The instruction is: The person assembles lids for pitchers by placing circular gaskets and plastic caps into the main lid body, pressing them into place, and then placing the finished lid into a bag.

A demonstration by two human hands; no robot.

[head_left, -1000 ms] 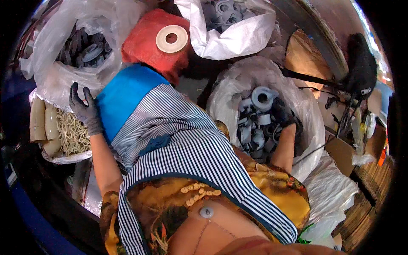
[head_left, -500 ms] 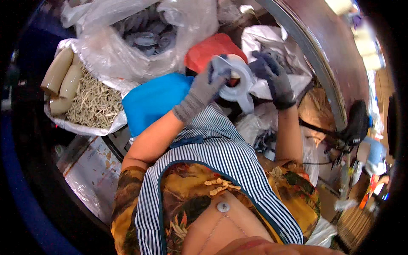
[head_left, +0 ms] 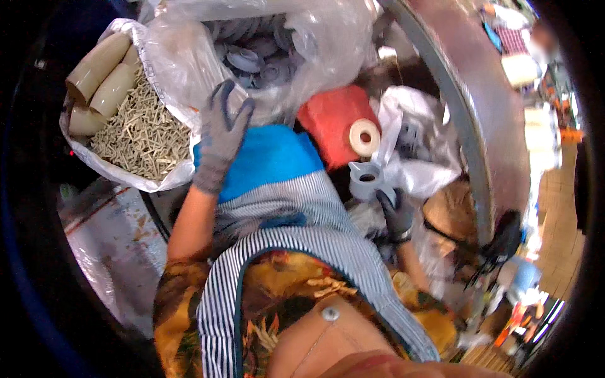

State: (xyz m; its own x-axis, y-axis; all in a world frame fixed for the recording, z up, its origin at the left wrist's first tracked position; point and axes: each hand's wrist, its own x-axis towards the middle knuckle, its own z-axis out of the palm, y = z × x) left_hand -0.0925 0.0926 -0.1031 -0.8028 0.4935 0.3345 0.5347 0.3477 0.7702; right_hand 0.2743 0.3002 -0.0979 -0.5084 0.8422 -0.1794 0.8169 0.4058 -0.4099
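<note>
My right hand (head_left: 396, 213), in a grey and dark glove, grips a grey plastic ring-shaped part (head_left: 363, 189) by its lower right side. The part has a round hole and a small pointed lip; its exact kind I cannot tell. Away to the left is my left hand (head_left: 225, 129), also gloved, with fingers apart and nothing in them. It is over the edge of the blue cloth (head_left: 271, 154) on my lap, beside a clear plastic bag (head_left: 179, 60). Similar grey parts (head_left: 246, 60) lie inside that bag. A cream ring (head_left: 373, 140) rests on a red bundle (head_left: 324, 116).
At the left stands a white sack (head_left: 142, 183) of short tan sticks (head_left: 148, 132) and beige cylinders (head_left: 101, 66). A white bag (head_left: 435, 167) with grey pieces sits to the right. A curved metal edge (head_left: 466, 107) bounds the right side.
My left hand has let go of the grey part and moved left, toward the clear bag. My right hand has drawn the part nearer to me. The cream ring now shows plainly.
</note>
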